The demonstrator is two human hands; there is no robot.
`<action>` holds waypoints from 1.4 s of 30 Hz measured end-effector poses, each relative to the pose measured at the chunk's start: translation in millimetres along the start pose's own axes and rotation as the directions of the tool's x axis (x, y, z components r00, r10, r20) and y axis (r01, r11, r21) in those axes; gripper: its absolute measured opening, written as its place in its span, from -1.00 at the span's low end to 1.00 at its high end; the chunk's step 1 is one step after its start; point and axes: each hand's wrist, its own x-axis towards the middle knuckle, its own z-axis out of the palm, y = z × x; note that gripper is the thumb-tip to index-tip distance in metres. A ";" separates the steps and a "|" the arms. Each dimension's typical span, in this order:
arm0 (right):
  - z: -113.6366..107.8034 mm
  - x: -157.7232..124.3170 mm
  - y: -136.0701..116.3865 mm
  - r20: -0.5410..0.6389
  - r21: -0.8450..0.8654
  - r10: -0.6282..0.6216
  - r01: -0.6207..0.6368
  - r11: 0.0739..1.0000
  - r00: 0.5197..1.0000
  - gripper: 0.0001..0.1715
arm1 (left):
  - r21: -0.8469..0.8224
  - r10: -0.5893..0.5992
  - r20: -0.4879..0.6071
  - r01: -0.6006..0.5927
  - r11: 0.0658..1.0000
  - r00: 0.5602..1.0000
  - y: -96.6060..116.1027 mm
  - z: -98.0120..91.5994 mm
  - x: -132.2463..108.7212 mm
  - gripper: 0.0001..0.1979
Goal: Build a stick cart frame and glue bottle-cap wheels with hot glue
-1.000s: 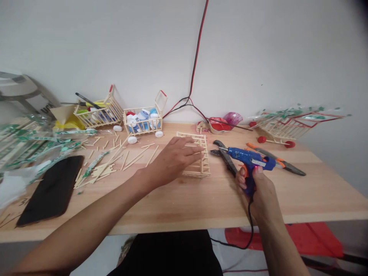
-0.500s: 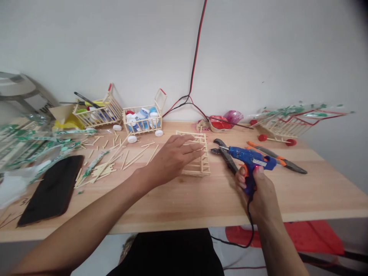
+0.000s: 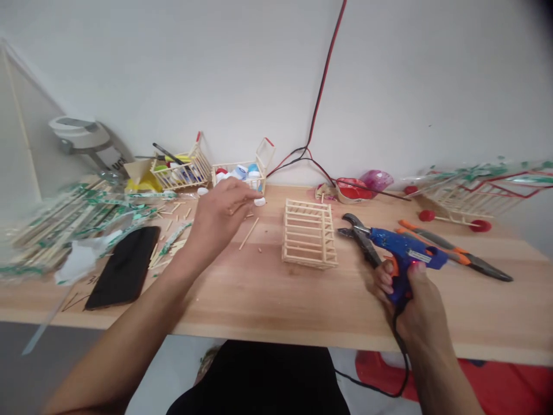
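My left hand [image 3: 222, 216] hovers over the left-middle of the table, its fingers loosely bent and pointing right, with nothing seen in them. Below and around it lie thin wooden sticks [image 3: 249, 233], some hidden by the hand. A basket-like frame of wooden sticks [image 3: 325, 230] stands untouched in the middle of the table. In my right hand [image 3: 417, 300] is a blue glue gun [image 3: 400, 248] with an orange trigger, its nozzle pointing left. Its tip lies over dark-jawed pliers [image 3: 363, 239] on the tabletop.
Two small stick carts [image 3: 184, 176] [image 3: 260, 183] stand at the back left, loaded with caps and pens. A black phone [image 3: 125, 268] and bagged sticks [image 3: 64, 225] lie left. Orange-handled pliers [image 3: 458, 251] and a red-wheeled cart [image 3: 479, 202] are at right. A cable [image 3: 326, 69] runs down the wall.
My left hand has left the stick frame and moved left over the loose sticks. The view has turned left. My right hand still grips the glue gun.
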 end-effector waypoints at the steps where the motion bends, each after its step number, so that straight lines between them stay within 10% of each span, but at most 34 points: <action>1: 0.2 0.0 0.3 -0.005 0.039 0.025 -0.025 0.999 1.000 -0.45 | 0.028 -0.063 0.044 0.061 0.998 0.997 -6.3 -4.5 -7.8 -0.90; 7: 0.7 1.0 2.4 -0.001 0.137 0.057 -0.056 0.989 0.998 -0.48 | 0.232 -0.299 0.365 0.225 0.946 0.882 -22.0 9.1 -50.6 -0.86; 15: 0.9 0.3 6.1 -0.047 0.191 0.048 -0.038 0.981 0.998 -0.43 | 0.578 -0.519 0.539 0.158 0.801 0.663 -7.0 24.9 -38.9 -0.76; 25: -0.8 -7.1 6.0 -0.074 0.204 0.053 -0.037 0.978 0.996 -0.45 | 0.574 -0.540 0.502 0.207 0.792 0.675 -10.8 3.1 -51.7 -0.76; 33: -2.4 -8.6 4.4 -0.074 0.223 0.053 -0.035 0.974 0.996 -0.44 | 0.075 -0.427 0.445 0.442 0.894 0.787 -12.7 -9.0 -36.6 -0.94; 42: 2.4 -14.6 1.2 -0.099 0.190 0.024 -0.005 0.982 0.995 -0.47 | -0.605 -0.278 0.526 0.584 0.542 0.804 24.8 11.3 21.7 -0.87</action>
